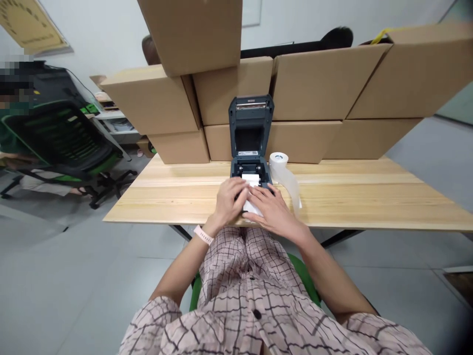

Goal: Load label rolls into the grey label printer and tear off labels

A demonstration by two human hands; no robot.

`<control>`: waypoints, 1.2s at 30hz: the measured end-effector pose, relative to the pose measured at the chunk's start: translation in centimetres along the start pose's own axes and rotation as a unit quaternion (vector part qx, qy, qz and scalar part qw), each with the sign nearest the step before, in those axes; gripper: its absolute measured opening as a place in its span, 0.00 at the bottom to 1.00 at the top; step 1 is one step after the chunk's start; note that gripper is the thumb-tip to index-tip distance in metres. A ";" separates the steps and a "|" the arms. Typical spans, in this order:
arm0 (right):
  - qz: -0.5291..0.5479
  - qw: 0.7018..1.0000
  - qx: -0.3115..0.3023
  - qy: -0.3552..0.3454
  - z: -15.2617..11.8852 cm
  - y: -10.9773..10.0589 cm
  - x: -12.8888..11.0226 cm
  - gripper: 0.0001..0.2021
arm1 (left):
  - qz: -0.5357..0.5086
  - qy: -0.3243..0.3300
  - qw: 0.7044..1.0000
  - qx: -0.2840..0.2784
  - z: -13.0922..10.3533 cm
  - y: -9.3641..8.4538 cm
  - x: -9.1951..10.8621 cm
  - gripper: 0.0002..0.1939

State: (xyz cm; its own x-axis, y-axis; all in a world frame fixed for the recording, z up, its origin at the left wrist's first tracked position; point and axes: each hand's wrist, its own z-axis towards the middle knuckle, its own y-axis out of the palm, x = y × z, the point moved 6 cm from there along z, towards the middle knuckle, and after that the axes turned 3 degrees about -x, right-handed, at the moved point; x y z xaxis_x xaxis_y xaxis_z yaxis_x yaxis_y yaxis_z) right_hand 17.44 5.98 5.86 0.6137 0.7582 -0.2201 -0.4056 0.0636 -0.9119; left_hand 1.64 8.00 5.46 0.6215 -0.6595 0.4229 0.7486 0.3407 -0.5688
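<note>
A dark grey label printer (251,125) stands on the wooden table with its lid raised. White label paper (251,178) lies in its lower half and comes out over the front, beneath my hands. My left hand (229,198) rests at the printer's front left, fingers bent over the paper's edge; whether they grip it is hidden. My right hand (271,209) lies over the front right with its fingers spread on the paper. Right of the printer stands a white roll (279,159) with a loose strip curling toward the table's front.
Stacked cardboard boxes (310,88) line the back of the wooden table (354,197), close behind the printer; one box (199,34) sits higher up. On the left, a person sits in a black and green office chair (61,138).
</note>
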 end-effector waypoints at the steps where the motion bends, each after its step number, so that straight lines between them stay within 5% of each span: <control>1: 0.038 0.999 -0.014 -0.020 -0.1 -1.0 0.5 0.25 | 0.011 0.028 0.999 -0.014 -0.9 0.3 0.7 0.15; 4: 0.164 0.986 0.015 -0.006 1.0 -5.5 4.1 0.19 | 0.050 0.058 0.997 -0.032 -2.9 0.9 1.2 0.17; 8: 0.213 0.931 0.276 0.112 6.3 -12.3 12.7 0.22 | 0.072 0.072 0.994 -0.027 -3.5 1.1 1.3 0.20; 12: 0.310 0.899 0.273 0.143 15.0 -12.1 19.4 0.40 | 0.085 0.081 0.993 -0.018 -3.8 0.8 2.2 0.23; 15: 0.366 0.894 0.218 0.136 19.1 -10.5 21.1 0.45 | 0.080 0.089 0.993 -0.018 -4.3 0.5 2.7 0.25; 18: 0.389 0.886 0.218 0.123 18.6 -10.2 19.8 0.46 | 0.064 0.094 0.993 -0.018 -4.6 0.5 2.6 0.24; 24: 0.291 0.929 0.224 0.047 9.2 -10.1 10.6 0.36 | 0.055 0.125 0.990 0.029 -5.4 -0.2 2.9 0.19; 27: 0.209 0.960 0.184 -0.003 4.6 -7.3 6.5 0.26 | 0.077 0.143 0.980 0.114 -5.6 -1.8 3.6 0.21; 30: 0.171 0.973 0.155 0.016 1.5 -3.4 4.9 0.21 | 0.080 0.098 0.973 0.192 -4.3 -3.1 3.0 0.26; 33: 0.198 0.962 0.169 0.082 -0.1 -0.6 4.7 0.23 | 0.027 0.011 0.989 0.145 -1.9 -2.1 0.8 0.26; 36: 0.241 0.940 0.193 0.144 -0.7 0.8 5.0 0.27 | -0.007 -0.003 0.996 0.086 -0.6 -0.4 -0.7 0.23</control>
State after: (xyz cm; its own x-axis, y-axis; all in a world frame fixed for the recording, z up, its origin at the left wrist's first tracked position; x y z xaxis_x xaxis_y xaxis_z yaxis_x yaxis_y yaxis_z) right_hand 20.71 9.37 3.74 0.4314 0.5563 -0.7103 -0.8650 0.0315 -0.5007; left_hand 0.80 7.90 5.00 0.6120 -0.6615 0.4335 0.7851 0.4423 -0.4335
